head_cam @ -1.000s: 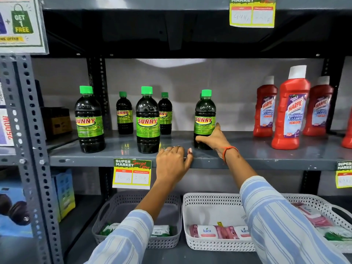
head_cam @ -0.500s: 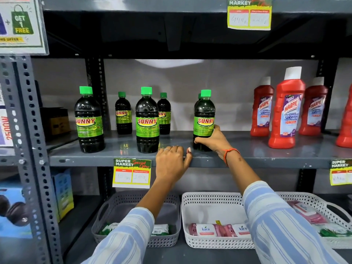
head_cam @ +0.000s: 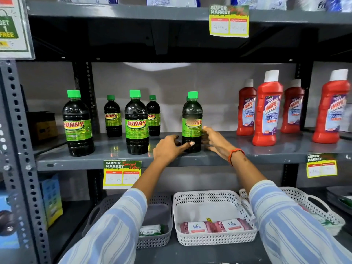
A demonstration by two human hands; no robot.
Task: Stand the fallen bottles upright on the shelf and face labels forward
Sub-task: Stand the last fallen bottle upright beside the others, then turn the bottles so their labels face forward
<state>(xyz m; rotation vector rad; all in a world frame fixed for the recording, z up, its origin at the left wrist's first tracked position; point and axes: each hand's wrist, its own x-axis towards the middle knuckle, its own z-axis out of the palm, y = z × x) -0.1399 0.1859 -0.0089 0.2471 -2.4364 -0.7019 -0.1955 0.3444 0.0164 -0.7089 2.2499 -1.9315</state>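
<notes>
Bottles of dark liquid with green caps and green SUNNY labels all stand upright on the grey metal shelf (head_cam: 238, 157), and none lies fallen as far as the view shows. Both hands cup the rightmost dark bottle (head_cam: 192, 121) near the centre: the left hand (head_cam: 167, 149) at its 8 o'clock with fingers touching the base, the right hand (head_cam: 215, 141) at its 4 o'clock, fingers spread and barely touching. Its label faces forward, blurred, so probably only a final nudge remains.
</notes>
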